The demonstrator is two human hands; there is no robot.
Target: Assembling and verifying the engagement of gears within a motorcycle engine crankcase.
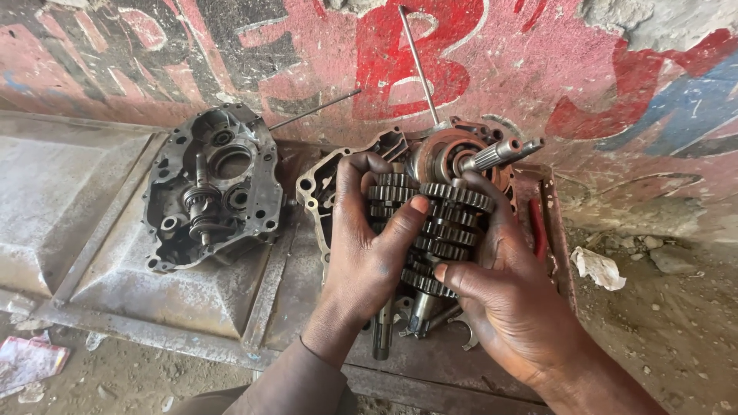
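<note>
While both hands, left hand [365, 246] and right hand [500, 300], clench the 2 meshed gear shafts [442, 223] over the open crankcase half [323, 184], seating them apparently comes next, needing aligned shaft ends.

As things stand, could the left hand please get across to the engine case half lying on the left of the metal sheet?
Probably not right away: the left hand is wrapped around the gear cluster, sharing its hold with the right hand. The path to the case half itself looks open, with only bare metal sheet between.

Roadside repair workshop, opened engine case [211, 188] on worn metal tray [100, 230] (greasy), dirt ground [661, 323], painted wall [538, 61]
</note>
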